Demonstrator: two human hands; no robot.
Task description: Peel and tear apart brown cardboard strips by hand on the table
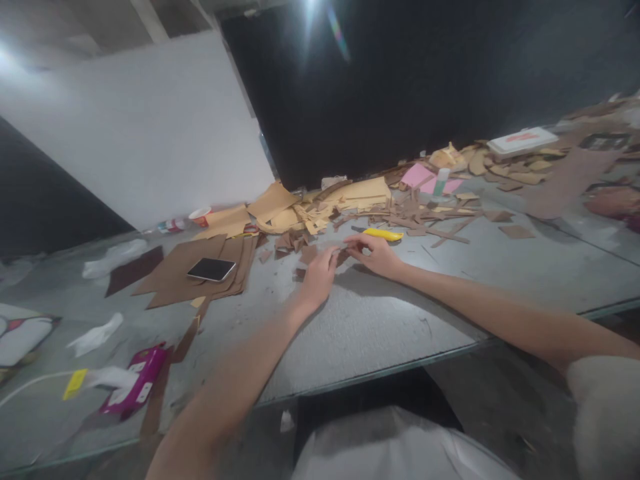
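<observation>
Two bare hands, the left hand (319,275) and right hand (374,255), pinch a small brown piece (342,257), probably paper, between narrowed fingers over the grey table (310,353). Its handling looks unfinished. Many thin brown strips (415,215) beyond seem already cut, near a yellow-handled cutter (383,235); a stack of large brown sheets (170,267) looks largely uncut.

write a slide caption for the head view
Left hand and right hand at a small brown piece, yellow tool and brown scraps just beyond.

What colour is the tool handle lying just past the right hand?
The handle is yellow, seen best in the head view.
</observation>
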